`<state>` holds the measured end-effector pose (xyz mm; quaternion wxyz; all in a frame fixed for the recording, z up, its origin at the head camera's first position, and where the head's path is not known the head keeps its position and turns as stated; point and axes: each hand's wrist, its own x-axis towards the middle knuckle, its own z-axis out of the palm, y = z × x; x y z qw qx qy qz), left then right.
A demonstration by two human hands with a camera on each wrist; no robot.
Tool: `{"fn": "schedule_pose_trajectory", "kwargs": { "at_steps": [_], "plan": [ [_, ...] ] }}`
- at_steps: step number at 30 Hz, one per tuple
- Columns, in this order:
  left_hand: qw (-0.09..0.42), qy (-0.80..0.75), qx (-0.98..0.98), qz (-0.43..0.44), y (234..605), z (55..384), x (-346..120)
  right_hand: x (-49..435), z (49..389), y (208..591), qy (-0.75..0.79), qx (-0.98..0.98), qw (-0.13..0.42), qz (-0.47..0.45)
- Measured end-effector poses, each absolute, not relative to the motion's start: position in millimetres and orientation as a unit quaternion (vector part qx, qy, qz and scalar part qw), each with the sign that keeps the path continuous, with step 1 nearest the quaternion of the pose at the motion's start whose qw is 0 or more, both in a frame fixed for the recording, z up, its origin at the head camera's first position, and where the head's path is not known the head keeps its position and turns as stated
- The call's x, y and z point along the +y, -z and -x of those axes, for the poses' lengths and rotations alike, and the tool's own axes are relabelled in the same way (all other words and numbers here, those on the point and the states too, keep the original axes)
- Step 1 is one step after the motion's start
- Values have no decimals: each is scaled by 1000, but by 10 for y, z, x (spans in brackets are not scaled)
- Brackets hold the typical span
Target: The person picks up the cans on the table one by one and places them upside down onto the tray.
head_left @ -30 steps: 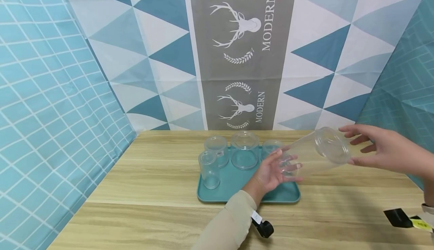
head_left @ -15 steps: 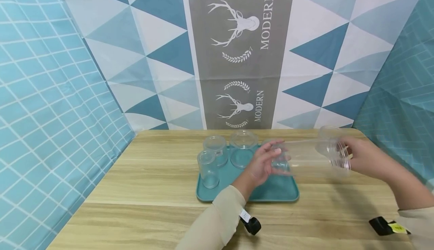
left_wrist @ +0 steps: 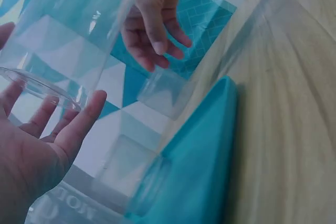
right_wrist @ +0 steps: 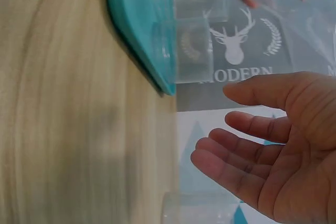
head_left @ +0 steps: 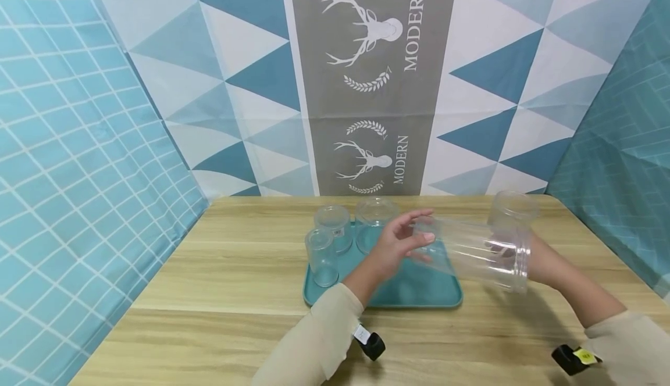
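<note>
A tall clear plastic jar [head_left: 471, 252] lies sideways in the air over the right part of the teal tray [head_left: 387, 301], its ridged mouth to the right and slightly lower. My left hand [head_left: 392, 246] grips its base end, thumb and fingers spread round the rim; the left wrist view shows the fingertips under the base of the jar [left_wrist: 63, 40]. Behind the mouth end, partly seen through the plastic, is my right hand [head_left: 505, 249]. In the right wrist view the right hand [right_wrist: 268, 145] has loosely bent fingers with nothing between them.
On the tray stand several shorter clear jars: one front left [head_left: 321, 258], one back left [head_left: 333, 226], a wider one [head_left: 374, 217] at the back. Another clear jar [head_left: 514, 206] stands on the wooden table [head_left: 235, 275] at back right. Patterned cloth [head_left: 251, 84] hangs behind.
The held jar has turned from mouth raised to mouth slightly lowered, shifting left with my left hand. My right hand has moved from the mouth's outer side to behind the jar.
</note>
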<state>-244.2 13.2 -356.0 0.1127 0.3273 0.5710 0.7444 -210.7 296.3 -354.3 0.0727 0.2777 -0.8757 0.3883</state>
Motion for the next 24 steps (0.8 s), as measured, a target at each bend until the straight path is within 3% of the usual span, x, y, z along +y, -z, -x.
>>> {"fn": "schedule_pose_trajectory", "kwargs": {
  "at_steps": [3, 11, 19, 24],
  "plan": [
    [87, -710, 607, -346, 3473, 2417, 67, 2879, 2094, 3513, -317, -912, 82, -247],
    [71, -644, 669, -363, 3293, 2354, -44, 2716, 2071, 3386, -267, -941, 24, -205],
    [33, -582, 718, -381, 3191, 2345, -147, 2663, 2077, 3497, -288, -916, 101, -262],
    [8, -549, 738, -393, 3141, 2348, -217, 2594, 2066, 3471, -355, -909, 43, -213]
  ]
}}
